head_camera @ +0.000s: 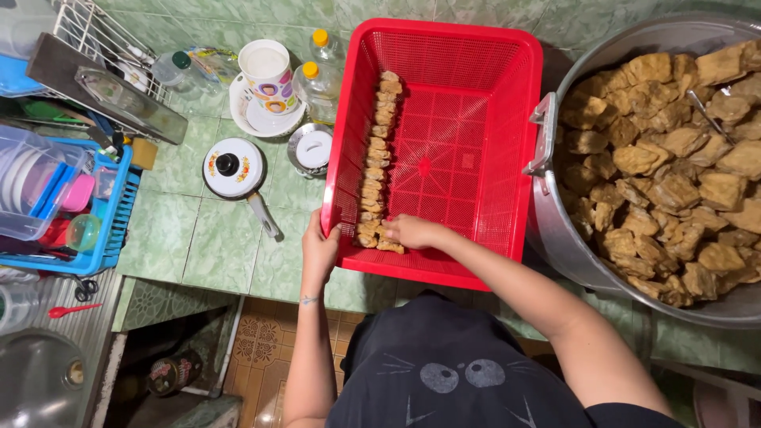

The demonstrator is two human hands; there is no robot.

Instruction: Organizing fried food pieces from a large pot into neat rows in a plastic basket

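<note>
Where the green tiled counter (214, 238) meets its front edge, your left hand (319, 252) grips the near left corner of the red basket (476, 143), fingers curled over the rim. Your right hand (412, 231) lies inside the basket, palm down, fingers bent on a brown fried piece (390, 246) at the near end of the row (377, 154); how firmly they close on it you cannot tell. The row holds too many pieces to count exactly. It is a single file set along the basket's left wall, its long axis running from you toward the far wall. The rest of the basket floor is bare mesh. To the right, touching the basket, one large metal pot (547, 214) is heaped with the same brown pieces. On the left stand one lidded pan (235, 168), one small lid (311, 149), one cup (268, 75) on stacked plates, two yellow-capped bottles (317, 79) and a blue crate (111, 230) of plastic ware.
</note>
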